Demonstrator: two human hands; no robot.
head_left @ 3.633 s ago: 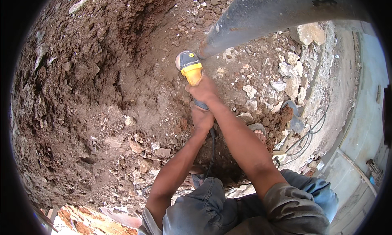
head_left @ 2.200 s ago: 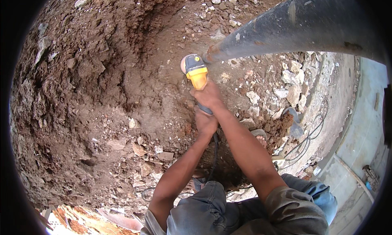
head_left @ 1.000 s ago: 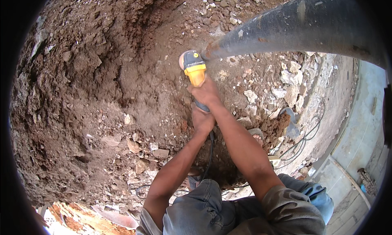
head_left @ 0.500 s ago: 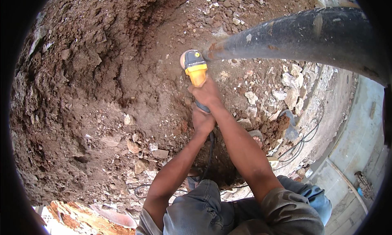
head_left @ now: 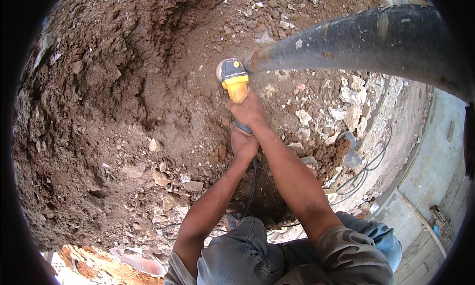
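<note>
Both my hands hold a yellow and black angle grinder point(head_left: 234, 82). My right hand point(head_left: 248, 110) is wrapped round the yellow body just behind its head. Lower down, my left hand point(head_left: 243, 142) grips the dark rear handle, and a black cord point(head_left: 255, 181) runs from there toward my legs. The grinder's round disc point(head_left: 219, 69) shows at the left of the head. That head sits right at the far end of a large black pipe point(head_left: 346, 45); the exact spot where they meet is hidden.
Rough brown soil point(head_left: 99, 111) rises on the left. Broken pale stones point(head_left: 354, 99) lie under and beside the pipe. A grey curved blade, perhaps a shovel's point(head_left: 351, 151), rests in soil at right, near a loose black cable point(head_left: 366, 173). Paved ground point(head_left: 425, 161) lies beyond.
Hardly anything differs. The whole view has shifted slightly, while both hands keep the same hold on the angle grinder at the pipe's end.
</note>
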